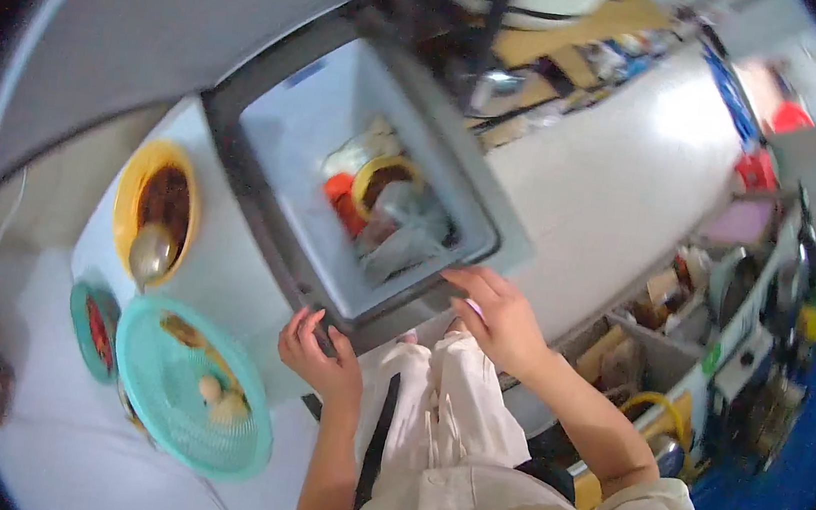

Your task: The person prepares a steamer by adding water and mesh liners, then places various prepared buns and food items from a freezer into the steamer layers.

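Observation:
An open chest freezer (464,95) stands before me with its grey lid (178,17) raised. My left hand (321,355) is at the near left corner of its dark rim, fingers apart and holding nothing. At the near right corner, my right hand (495,318) has its fingertips at the rim, also without anything in it; whether either hand presses on the rim is hard to tell. Down in the freezer lie a yellow tub (365,182) with dark contents, a red-orange package (342,201) and a clear plastic bag (408,217) partly covering the tub.
On a white surface to the left, a yellow tub (129,200) holds dark food and a metal ladle (153,254). Nearer stands a turquoise colander (171,409) containing round, pale items, beside a green basket (83,312) with red contents. Crates (657,351) of goods line the right.

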Demonstrator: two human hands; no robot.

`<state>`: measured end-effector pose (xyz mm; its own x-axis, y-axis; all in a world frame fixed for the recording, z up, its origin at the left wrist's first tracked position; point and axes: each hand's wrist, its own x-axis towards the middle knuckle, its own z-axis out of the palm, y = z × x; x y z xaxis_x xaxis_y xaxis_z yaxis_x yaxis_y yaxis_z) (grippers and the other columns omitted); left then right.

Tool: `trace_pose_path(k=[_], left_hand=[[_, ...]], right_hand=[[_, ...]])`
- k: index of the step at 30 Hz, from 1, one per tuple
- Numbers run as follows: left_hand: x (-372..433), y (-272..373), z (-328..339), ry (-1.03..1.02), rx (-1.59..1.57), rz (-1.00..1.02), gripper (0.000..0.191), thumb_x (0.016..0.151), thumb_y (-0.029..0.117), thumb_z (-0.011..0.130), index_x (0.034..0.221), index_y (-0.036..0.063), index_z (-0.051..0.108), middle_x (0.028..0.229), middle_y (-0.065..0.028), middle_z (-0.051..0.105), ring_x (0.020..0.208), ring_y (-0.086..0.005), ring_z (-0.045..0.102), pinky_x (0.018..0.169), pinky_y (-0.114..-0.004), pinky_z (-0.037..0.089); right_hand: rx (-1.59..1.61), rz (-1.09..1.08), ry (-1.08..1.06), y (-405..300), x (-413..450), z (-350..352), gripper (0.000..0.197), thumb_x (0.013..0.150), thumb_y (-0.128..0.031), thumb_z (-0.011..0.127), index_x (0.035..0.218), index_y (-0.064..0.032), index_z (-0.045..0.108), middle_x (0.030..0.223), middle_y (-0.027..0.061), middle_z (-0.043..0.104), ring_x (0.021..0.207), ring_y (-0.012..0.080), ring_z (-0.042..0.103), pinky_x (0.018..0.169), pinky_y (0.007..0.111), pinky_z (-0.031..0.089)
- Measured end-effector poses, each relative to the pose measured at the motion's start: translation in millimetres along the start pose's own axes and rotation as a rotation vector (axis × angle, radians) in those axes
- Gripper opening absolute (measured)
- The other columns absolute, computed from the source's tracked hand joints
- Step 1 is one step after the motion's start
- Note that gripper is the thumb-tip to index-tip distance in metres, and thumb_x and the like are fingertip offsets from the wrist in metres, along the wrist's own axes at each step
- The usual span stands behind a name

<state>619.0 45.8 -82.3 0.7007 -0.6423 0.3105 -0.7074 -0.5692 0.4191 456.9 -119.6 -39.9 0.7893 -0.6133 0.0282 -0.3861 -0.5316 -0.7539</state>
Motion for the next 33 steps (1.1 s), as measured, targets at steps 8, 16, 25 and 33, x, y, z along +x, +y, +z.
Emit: trace_pose_path(k=[8, 16, 25, 33], left_hand=[[25, 147, 37, -0.308, -0.656, 0.34, 0.012, 0.082, 0.011, 0.056, 0.093, 0.0043, 0.057, 0.09, -0.0074, 0.06, 0.09, -0.0289, 0.051, 0.091, -0.042, 0.033], [-33, 242, 36, -0.849, -0.737, 0.643, 0.009, 0.085, 0.011, 0.053, 0.088, 0.0032, 0.057, 0.071, -0.0089, 0.054, 0.069, -0.0221, 0.051, 0.068, -0.035, 0.043], [-42, 304, 48, -1.018, -0.741, 1.047, 0.023, 0.08, 0.002, 0.055, 0.103, -0.0004, 0.054, 0.082, -0.0075, 0.057, 0.075, -0.0166, 0.054, 0.072, -0.029, 0.044], [-96, 380, 76, -1.176, -0.707, 1.112, 0.022, 0.082, 0.007, 0.055, 0.103, 0.0008, 0.054, 0.091, -0.0091, 0.058, 0.084, -0.0198, 0.055, 0.079, -0.032, 0.042]], right_hand=[[0.013, 0.73, 0.611, -34, -219, -75, 0.021, 0.081, -0.007, 0.058, 0.102, -0.0045, 0.055, 0.102, 0.0116, 0.054, 0.086, 0.0248, 0.058, 0.074, 0.034, 0.047], [-0.048, 1.173, 1.253, -86, -405, 2, 0.014, 0.084, -0.015, 0.054, 0.087, -0.0011, 0.052, 0.079, 0.0092, 0.05, 0.071, 0.0192, 0.051, 0.066, 0.028, 0.042], [-0.793, 2.133, 1.655, -90, -545, 49, 0.042, 0.078, -0.01, 0.062, 0.115, -0.003, 0.045, 0.107, 0.0162, 0.052, 0.098, 0.0309, 0.052, 0.085, 0.037, 0.043], [-0.323, 2.559, 2.003, -88, -696, 128, 0.082, 0.065, -0.021, 0.072, 0.134, -0.0071, 0.031, 0.118, 0.0207, 0.052, 0.104, 0.0339, 0.052, 0.086, 0.04, 0.043]])
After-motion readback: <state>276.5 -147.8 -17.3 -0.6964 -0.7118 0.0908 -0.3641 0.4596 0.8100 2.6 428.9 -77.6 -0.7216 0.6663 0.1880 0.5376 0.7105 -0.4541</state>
